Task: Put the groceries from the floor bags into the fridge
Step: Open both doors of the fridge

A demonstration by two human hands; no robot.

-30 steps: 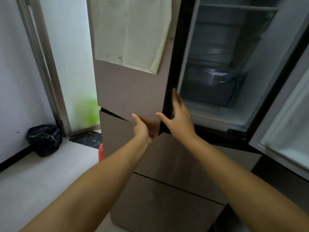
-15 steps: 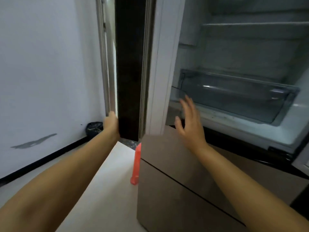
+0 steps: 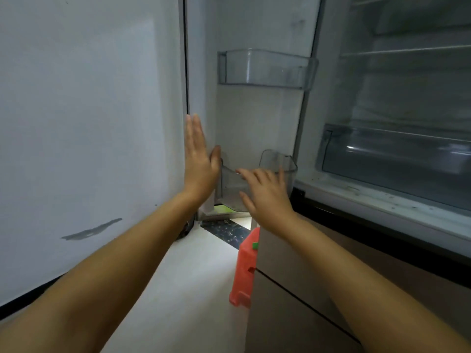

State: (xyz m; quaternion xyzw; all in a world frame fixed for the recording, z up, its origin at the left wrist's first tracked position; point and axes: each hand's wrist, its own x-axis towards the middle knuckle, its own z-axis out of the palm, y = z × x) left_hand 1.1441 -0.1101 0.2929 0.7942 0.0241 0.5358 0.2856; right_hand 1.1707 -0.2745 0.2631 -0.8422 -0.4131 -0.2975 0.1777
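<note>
The fridge (image 3: 397,189) stands wide open on the right, with bare shelves and a clear crisper drawer (image 3: 397,154) inside. Its left door (image 3: 254,118) is swung fully out, showing two clear door bins, an upper one (image 3: 265,70) and a lower one (image 3: 277,166). My left hand (image 3: 200,159) lies flat, fingers straight, against the door's outer edge. My right hand (image 3: 265,194) hovers with spread fingers in front of the lower bin and holds nothing. No grocery bags or groceries are in view.
A white wall (image 3: 89,123) runs close along the left. A red plastic stool (image 3: 246,271) stands on the pale floor beside the fridge's lower drawers (image 3: 305,289). A dark speckled threshold (image 3: 226,230) lies beyond it.
The left fridge door has swung from nearly shut to fully open, baring its bins. My left hand went from gripping its edge to pressing flat; my right hand moved left, off the fridge front.
</note>
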